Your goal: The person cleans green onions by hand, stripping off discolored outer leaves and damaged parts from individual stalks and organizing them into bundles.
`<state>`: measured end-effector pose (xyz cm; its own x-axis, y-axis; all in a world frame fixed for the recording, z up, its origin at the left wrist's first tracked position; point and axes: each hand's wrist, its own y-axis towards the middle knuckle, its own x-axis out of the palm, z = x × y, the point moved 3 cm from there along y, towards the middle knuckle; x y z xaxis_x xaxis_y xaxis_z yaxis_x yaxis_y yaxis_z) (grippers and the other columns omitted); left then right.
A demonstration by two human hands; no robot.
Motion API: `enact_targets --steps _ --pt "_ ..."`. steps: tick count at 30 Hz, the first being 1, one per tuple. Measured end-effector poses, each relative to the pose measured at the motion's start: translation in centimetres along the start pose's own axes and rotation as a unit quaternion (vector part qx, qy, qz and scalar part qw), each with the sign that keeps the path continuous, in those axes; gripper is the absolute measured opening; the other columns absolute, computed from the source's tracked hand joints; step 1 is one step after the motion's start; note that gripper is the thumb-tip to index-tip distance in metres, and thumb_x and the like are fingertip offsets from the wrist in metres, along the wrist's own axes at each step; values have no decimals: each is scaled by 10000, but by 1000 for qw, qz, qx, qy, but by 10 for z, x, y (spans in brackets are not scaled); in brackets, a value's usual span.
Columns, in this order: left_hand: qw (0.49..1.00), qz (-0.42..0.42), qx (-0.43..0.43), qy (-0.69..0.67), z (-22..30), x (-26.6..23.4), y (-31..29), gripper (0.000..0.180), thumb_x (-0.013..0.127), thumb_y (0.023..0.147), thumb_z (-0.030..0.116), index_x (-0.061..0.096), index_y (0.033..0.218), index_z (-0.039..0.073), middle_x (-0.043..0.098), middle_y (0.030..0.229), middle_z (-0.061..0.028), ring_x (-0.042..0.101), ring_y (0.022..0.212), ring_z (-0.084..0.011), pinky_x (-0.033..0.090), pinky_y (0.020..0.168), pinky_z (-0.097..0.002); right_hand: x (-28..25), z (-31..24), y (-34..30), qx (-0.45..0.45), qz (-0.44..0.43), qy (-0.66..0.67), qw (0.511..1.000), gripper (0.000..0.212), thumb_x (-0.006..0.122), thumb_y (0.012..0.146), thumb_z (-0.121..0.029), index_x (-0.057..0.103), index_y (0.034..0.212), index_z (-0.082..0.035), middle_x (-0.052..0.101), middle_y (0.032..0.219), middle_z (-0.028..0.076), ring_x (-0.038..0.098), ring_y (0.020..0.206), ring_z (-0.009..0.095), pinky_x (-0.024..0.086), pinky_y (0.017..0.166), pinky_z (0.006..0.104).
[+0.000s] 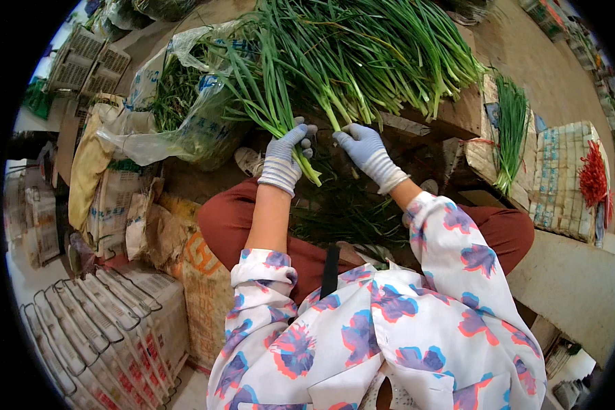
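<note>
The gloved left hand (288, 154) is gripping a green bunch (270, 102), and the stem ends (312, 173) are sticking out below it. The gloved right hand (366, 147) is pinching some stalks (333, 115) just beside; a small gap is showing between the hands. Ahead of them, a big pile (389, 51) of greens is lying on the desk (458, 115). To the left, an open bag (201, 126) is holding more leaves (174, 96). To the right, another bundle (510, 130) is resting, with red strings (593, 176) farther out.
</note>
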<state>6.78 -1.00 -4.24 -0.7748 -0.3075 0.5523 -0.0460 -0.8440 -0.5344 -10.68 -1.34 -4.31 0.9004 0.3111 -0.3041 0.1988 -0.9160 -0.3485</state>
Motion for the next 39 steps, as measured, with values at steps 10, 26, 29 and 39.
enact_targets --steps 10,26,29,39 --pt "999 -2 13 29 -2 1 2 293 679 732 55 574 1006 58 618 896 -57 596 758 -199 508 603 -347 19 -10 -58 -6 -172 78 982 243 567 849 -239 599 907 -5 571 639 34 540 554 99 453 521 266" --pt "997 -9 57 59 -14 29 34 308 658 701 -15 576 994 26 627 875 -83 615 741 -233 533 639 -378 -27 -8 -1 -48 43 55 996 354 573 847 -307 600 976 22 619 811 91 530 698 117 445 650 273" --pt "999 24 35 22 -11 21 29 252 647 721 10 595 968 28 627 860 -87 609 728 -223 523 643 -350 -14 -24 -4 -16 -82 143 986 327 574 848 -281 604 1021 -5 625 814 37 552 690 109 427 612 232" --pt "999 24 21 -32 -6 3 29 220 603 763 72 597 973 10 647 853 -104 609 687 -238 526 618 -350 -103 -72 -23 -115 172 134 969 264 488 894 -206 566 1048 -7 612 698 81 572 602 155 444 536 266"
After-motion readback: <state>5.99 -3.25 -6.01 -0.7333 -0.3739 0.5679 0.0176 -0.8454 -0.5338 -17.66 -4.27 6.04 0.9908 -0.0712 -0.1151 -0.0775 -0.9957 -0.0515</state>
